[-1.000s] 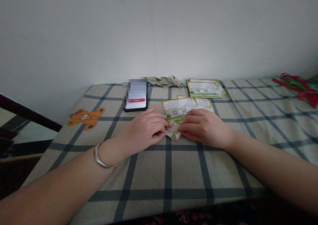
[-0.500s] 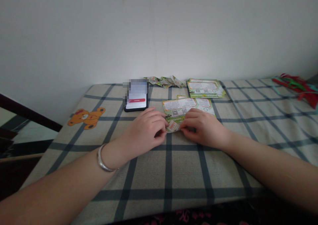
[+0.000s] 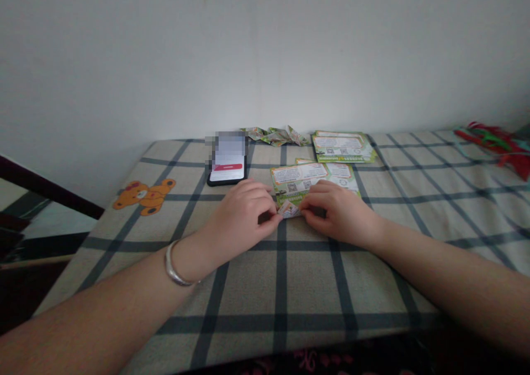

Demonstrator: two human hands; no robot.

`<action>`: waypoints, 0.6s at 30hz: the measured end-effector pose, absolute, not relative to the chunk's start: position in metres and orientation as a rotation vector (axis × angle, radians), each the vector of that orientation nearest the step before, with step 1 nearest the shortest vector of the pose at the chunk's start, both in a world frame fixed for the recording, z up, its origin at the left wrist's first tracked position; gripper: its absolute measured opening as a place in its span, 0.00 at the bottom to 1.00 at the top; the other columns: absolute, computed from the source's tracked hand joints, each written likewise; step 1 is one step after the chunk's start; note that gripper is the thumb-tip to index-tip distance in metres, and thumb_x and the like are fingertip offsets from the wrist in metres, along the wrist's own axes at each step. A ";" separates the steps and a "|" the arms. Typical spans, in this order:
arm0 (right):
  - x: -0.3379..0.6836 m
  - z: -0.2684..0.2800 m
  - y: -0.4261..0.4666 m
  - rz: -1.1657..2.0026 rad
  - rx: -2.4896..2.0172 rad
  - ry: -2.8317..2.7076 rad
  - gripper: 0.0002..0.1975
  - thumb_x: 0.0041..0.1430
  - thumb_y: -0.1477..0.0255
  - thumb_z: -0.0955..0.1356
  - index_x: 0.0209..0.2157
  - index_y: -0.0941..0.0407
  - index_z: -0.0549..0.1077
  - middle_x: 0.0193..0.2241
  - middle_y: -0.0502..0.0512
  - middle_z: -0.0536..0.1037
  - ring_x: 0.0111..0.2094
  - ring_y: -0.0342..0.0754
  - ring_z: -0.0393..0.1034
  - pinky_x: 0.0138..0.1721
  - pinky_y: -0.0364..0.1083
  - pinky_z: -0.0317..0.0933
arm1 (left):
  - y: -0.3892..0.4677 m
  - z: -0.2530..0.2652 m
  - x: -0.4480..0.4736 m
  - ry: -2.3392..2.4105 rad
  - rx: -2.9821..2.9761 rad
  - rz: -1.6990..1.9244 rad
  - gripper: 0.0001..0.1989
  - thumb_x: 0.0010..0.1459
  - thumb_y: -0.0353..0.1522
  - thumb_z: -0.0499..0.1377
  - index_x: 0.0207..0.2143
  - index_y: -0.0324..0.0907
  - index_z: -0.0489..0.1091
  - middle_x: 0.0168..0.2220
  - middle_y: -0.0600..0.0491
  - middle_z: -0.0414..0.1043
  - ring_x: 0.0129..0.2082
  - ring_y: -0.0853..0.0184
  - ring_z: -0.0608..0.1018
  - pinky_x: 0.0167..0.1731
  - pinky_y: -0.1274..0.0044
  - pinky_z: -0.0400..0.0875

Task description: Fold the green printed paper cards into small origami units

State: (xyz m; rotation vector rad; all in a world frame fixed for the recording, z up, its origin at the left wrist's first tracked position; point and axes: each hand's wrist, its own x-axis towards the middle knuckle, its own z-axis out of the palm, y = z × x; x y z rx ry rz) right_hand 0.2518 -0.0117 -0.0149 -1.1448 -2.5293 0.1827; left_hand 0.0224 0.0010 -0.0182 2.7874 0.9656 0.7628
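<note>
Left hand: my left hand (image 3: 240,215) rests on the checked cloth (image 3: 256,286), fingertips pinched on the left edge of the small folded paper (image 3: 290,209).
Right hand: my right hand (image 3: 337,212) pinches the same paper's right edge.
Folded paper: between both hands, at the near edge of a loose flyer (image 3: 306,176).
Beyond: a phone (image 3: 227,162), a flyer stack (image 3: 342,146), folded pieces (image 3: 275,136) by the wall.
Left wrist: a silver bangle (image 3: 174,264).
</note>
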 end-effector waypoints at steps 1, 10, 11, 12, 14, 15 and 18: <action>0.252 -0.015 -0.012 0.178 -1.150 -2.521 0.07 0.57 0.75 0.65 0.33 0.57 0.75 0.29 0.54 0.73 0.36 0.48 0.66 0.38 0.46 0.59 | 0.002 -0.019 0.022 0.961 2.761 0.767 0.08 0.58 0.31 0.59 0.26 0.40 0.72 0.31 0.51 0.75 0.42 0.61 0.75 0.47 0.66 0.69; 0.246 -0.017 -0.011 0.035 -1.146 -2.558 0.13 0.64 0.68 0.63 0.29 0.57 0.76 0.26 0.54 0.73 0.34 0.48 0.65 0.35 0.46 0.56 | 0.008 -0.026 0.023 0.959 2.672 0.834 0.08 0.57 0.30 0.60 0.24 0.41 0.72 0.32 0.53 0.76 0.43 0.62 0.72 0.46 0.67 0.67; 0.245 -0.017 -0.010 0.032 -1.148 -2.558 0.13 0.64 0.69 0.63 0.28 0.57 0.76 0.26 0.54 0.73 0.33 0.48 0.65 0.35 0.46 0.56 | 0.009 -0.026 0.023 0.968 2.678 0.843 0.08 0.57 0.30 0.61 0.24 0.41 0.72 0.33 0.53 0.76 0.43 0.62 0.72 0.46 0.66 0.67; 0.245 -0.017 -0.010 0.034 -1.148 -2.558 0.13 0.63 0.69 0.64 0.28 0.57 0.76 0.25 0.53 0.73 0.33 0.48 0.65 0.35 0.46 0.55 | 0.009 -0.026 0.023 0.982 2.681 0.846 0.09 0.57 0.31 0.61 0.24 0.41 0.72 0.33 0.53 0.76 0.42 0.62 0.71 0.46 0.66 0.67; 0.244 -0.016 -0.009 0.041 -1.148 -2.550 0.13 0.62 0.69 0.65 0.26 0.56 0.76 0.24 0.52 0.72 0.32 0.47 0.65 0.35 0.46 0.55 | 0.009 -0.027 0.023 1.004 2.677 0.838 0.08 0.57 0.32 0.61 0.24 0.41 0.72 0.34 0.53 0.76 0.42 0.62 0.71 0.45 0.66 0.66; 0.244 -0.016 -0.008 0.049 -1.149 -2.543 0.13 0.62 0.70 0.65 0.25 0.56 0.76 0.23 0.52 0.72 0.31 0.47 0.64 0.35 0.46 0.55 | 0.009 -0.027 0.023 1.015 2.674 0.825 0.08 0.57 0.32 0.60 0.25 0.41 0.72 0.34 0.53 0.75 0.41 0.62 0.71 0.45 0.66 0.66; 0.244 -0.016 -0.006 0.109 -1.154 -2.509 0.12 0.61 0.70 0.66 0.25 0.56 0.76 0.22 0.51 0.72 0.29 0.45 0.64 0.35 0.46 0.55 | 0.007 -0.026 0.024 1.049 2.663 0.772 0.08 0.57 0.32 0.60 0.26 0.41 0.73 0.35 0.53 0.74 0.40 0.62 0.71 0.43 0.67 0.67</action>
